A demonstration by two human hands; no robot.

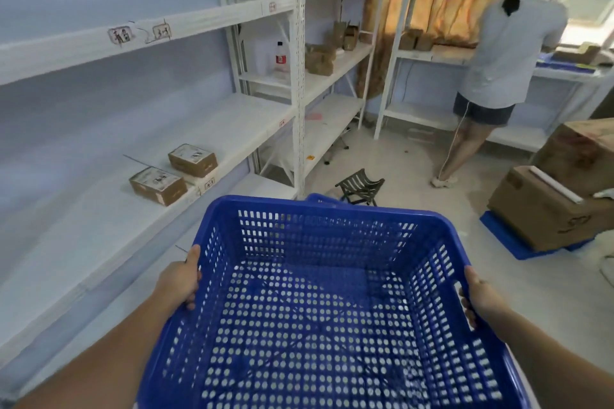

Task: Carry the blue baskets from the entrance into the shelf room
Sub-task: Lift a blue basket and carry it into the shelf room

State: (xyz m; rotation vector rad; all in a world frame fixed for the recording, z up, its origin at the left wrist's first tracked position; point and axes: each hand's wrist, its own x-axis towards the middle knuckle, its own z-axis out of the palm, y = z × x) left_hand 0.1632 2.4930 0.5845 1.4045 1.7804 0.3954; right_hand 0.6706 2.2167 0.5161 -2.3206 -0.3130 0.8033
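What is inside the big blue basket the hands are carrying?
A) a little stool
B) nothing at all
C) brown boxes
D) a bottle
B: the blue basket, held by the left hand and the right hand on its side rims, is empty, and its holed bottom shows bare all over.

Two blue baskets (one mostly hidden), two hands, one stool.

A stockroom: white metal shelving and cardboard cartons.
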